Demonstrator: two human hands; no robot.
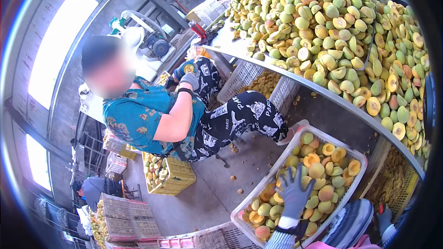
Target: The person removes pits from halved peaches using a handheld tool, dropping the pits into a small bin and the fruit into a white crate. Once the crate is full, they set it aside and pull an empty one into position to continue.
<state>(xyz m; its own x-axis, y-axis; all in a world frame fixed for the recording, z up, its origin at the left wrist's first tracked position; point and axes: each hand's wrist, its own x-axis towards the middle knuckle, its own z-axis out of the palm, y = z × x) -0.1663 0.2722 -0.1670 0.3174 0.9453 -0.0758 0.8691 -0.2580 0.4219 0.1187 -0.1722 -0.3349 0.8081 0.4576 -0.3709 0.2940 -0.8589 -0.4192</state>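
My left hand point(295, 196), in a grey glove, lies with fingers spread on the yellow-green peaches point(325, 193) in a pale plastic crate point(240, 216). Some of these fruits are halved with hollow centres; others look whole. No single fruit is clearly gripped. Near the lower right edge is my right hand point(384, 219), also gloved and seen only in part. Its fingers look curled around something with a small red part, too little visible to name. A striped, padded-looking dark and white thing point(348, 223) lies between my hands.
A metal-edged table point(318, 88) bears a large heap of halved peaches point(323, 23). Opposite sits a co-worker point(152, 110) with gloved hands around a fruit. A yellow crate point(177, 177) and stacked crates point(127, 216) hold more fruit. Under the table, another yellow crate point(408, 186) holds brownish pieces.
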